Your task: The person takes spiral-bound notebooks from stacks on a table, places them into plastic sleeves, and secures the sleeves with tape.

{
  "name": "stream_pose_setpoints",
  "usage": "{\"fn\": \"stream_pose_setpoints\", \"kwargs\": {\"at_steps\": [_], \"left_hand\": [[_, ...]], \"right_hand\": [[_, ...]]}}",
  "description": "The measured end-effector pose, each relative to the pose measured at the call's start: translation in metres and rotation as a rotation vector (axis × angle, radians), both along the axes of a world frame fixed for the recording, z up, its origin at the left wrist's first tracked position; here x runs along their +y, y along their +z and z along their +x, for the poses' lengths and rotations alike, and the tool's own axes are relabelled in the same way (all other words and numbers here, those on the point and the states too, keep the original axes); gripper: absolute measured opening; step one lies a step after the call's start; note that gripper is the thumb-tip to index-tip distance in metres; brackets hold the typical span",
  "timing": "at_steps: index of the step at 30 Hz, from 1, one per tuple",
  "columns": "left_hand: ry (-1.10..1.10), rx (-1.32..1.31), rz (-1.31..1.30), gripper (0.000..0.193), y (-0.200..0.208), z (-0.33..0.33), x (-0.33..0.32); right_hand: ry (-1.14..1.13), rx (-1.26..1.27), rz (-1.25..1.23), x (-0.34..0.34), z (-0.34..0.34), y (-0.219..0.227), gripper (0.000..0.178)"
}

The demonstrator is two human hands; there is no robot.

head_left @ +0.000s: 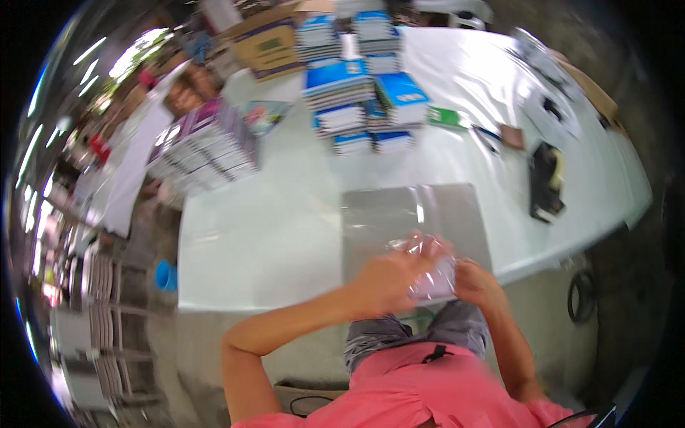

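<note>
Close to my body, at the table's front edge, both hands are at a crinkled clear plastic bag point(437, 279) with a pinkish tint and shiny creases. My left hand point(396, 274) reaches across its left and upper side, fingers closed on the plastic and slightly smeared by motion. At the bag's right edge, my right hand point(474, 281) pinches the plastic. What the bag contains, if anything, I cannot make out. Under and beyond my hands, a grey, glossy flat sheet point(378, 214) lies on the white-covered table point(260, 250).
Stacks of blue-covered books point(339, 78) stand at the back middle. Purple-topped book stacks point(207, 146) are at the left. To the right lie a black tape dispenser point(544, 182), a brown block point(511, 137), a pen point(487, 133) and a green packet point(445, 117). Behind stands a cardboard box point(265, 50).
</note>
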State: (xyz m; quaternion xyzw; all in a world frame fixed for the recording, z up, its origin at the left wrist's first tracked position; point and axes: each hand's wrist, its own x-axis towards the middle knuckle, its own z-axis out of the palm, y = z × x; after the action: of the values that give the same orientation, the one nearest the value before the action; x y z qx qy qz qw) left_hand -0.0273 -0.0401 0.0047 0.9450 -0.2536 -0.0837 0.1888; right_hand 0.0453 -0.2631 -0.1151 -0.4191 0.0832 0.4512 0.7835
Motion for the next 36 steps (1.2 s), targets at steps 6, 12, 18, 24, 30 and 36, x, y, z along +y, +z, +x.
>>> {"fn": "stream_pose_setpoints", "kwargs": {"at_steps": [6, 12, 18, 24, 30, 36], "left_hand": [[-0.026, -0.581, 0.233, 0.086, -0.045, -0.050, 0.012], [0.415, -0.302, 0.341, 0.090, -0.024, -0.075, 0.069], [0.790, -0.432, 0.423, 0.087, -0.066, -0.087, 0.153], [1.023, -0.417, 0.534, 0.069, -0.112, -0.153, 0.287], [1.086, -0.358, 0.493, 0.077, -0.114, -0.141, 0.388], [1.208, -0.393, 0.557, 0.080, -0.117, -0.119, 0.456]], "right_hand": [[0.233, -0.060, -0.034, 0.038, -0.003, 0.029, 0.045], [0.204, -0.391, -0.193, 0.167, -0.006, 0.032, 0.080], [0.356, -0.778, 0.110, 0.302, 0.003, -0.030, 0.058], [0.484, -1.507, -0.108, 0.282, -0.028, -0.040, 0.037], [0.597, -1.304, -0.038, 0.248, -0.025, -0.023, 0.025], [0.606, -1.540, -0.029, 0.252, -0.023, -0.026, 0.030]]}}
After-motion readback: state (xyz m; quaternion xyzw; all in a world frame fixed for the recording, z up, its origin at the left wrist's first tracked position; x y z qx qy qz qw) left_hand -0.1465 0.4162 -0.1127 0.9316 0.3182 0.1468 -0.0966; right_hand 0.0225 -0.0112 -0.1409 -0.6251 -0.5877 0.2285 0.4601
